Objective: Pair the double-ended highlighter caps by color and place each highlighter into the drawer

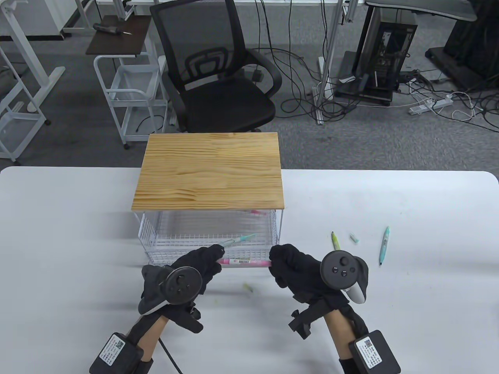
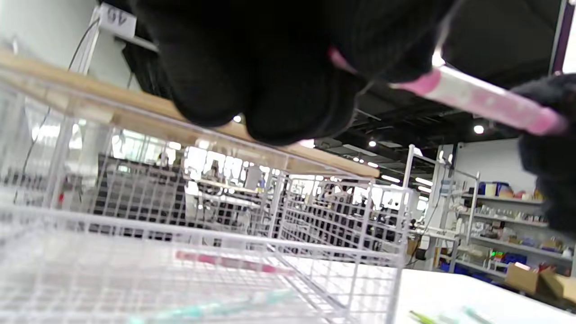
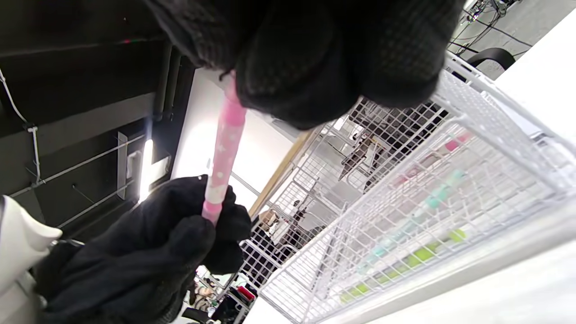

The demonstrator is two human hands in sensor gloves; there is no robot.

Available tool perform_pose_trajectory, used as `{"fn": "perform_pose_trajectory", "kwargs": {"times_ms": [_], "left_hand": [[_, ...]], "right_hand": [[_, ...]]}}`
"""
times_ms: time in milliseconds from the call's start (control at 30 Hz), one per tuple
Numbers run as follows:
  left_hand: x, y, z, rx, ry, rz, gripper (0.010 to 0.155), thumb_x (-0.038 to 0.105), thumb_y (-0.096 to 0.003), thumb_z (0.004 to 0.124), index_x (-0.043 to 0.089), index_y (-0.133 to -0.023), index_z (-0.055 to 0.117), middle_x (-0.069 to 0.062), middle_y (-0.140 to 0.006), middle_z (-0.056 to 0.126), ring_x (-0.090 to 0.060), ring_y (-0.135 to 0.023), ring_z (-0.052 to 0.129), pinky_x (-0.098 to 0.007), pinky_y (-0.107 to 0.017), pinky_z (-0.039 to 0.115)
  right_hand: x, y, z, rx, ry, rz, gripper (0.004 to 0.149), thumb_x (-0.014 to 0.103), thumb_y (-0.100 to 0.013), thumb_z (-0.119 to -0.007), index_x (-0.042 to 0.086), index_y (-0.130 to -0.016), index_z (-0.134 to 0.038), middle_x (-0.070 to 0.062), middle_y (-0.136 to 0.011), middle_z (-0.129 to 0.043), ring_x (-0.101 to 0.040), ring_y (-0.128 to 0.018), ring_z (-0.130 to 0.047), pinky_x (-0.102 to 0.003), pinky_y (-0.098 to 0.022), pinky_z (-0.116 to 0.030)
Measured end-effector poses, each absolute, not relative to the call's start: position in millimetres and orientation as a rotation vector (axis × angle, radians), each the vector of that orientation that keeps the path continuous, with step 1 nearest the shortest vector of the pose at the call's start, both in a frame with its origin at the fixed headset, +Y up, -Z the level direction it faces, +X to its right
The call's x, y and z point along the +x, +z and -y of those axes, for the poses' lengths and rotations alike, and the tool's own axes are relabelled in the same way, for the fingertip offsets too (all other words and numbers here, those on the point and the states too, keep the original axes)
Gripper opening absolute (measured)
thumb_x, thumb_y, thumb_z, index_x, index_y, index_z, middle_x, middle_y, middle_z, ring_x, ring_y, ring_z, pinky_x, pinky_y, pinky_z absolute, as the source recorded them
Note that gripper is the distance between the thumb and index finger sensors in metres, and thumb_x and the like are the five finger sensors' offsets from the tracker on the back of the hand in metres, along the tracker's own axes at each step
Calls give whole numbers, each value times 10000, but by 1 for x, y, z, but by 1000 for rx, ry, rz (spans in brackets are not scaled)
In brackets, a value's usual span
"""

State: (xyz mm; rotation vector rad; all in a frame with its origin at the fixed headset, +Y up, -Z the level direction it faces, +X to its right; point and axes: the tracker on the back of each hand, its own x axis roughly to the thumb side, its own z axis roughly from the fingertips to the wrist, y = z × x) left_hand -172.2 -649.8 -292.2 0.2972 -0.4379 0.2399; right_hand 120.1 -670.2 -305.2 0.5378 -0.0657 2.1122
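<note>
A pink highlighter [image 1: 245, 261] lies level between my two hands, over the front rim of the pulled-out white wire drawer [image 1: 150, 249]. My left hand [image 1: 213, 259] pinches its left end and my right hand [image 1: 277, 265] pinches its right end. The left wrist view shows the pink highlighter [image 2: 477, 96] running from my left fingers to the right glove. The pink highlighter [image 3: 222, 153] also shows in the right wrist view, above the drawer [image 3: 454, 130]. Inside the drawer lie a teal highlighter [image 1: 239, 240] and, further back, another pink highlighter [image 1: 255, 212].
The drawer sits under a wooden top [image 1: 210, 171]. On the white table to the right lie a yellow-green highlighter [image 1: 335, 240], a small teal cap [image 1: 353, 238] and a teal highlighter [image 1: 384, 245]. A yellow-green cap [image 1: 248, 288] lies between my hands.
</note>
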Motion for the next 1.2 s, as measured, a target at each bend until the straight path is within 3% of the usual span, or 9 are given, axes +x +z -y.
{"fn": "perform_pose_trajectory", "kwargs": {"times_ms": [233, 933, 1100, 1200], "left_hand": [[-177, -289, 651, 414, 277, 466, 481, 358, -478, 713, 271, -950, 704, 9, -811, 968, -14, -522, 1018, -322, -541, 955], [-181, -286, 649, 431, 330, 549, 468, 340, -476, 669, 284, -940, 660, 14, -776, 946, -13, -480, 963, -320, -527, 942], [-181, -286, 638, 439, 307, 531, 473, 347, -483, 669, 298, -954, 655, 19, -794, 940, -24, -504, 963, -333, -545, 923], [-187, -289, 634, 460, 310, 482, 474, 348, -489, 664, 311, -962, 644, 24, -822, 925, -40, -536, 962, -346, -568, 903]], "right_hand": [[117, -302, 670, 532, 2090, 69, 420, 313, -551, -700, 181, -943, -630, -71, -716, -921, -92, -443, -1001, -479, -406, -949], [112, -295, 661, 572, 2056, 133, 416, 321, -549, -693, 185, -937, -626, -54, -686, -919, -79, -418, -991, -476, -395, -951], [118, -296, 656, 567, 2041, 128, 417, 339, -575, -693, 205, -964, -631, -81, -752, -903, -162, -508, -993, -541, -455, -882], [128, -292, 646, 534, 2089, 249, 440, 362, -581, -684, 218, -993, -631, -88, -823, -876, -194, -593, -985, -564, -495, -857]]}}
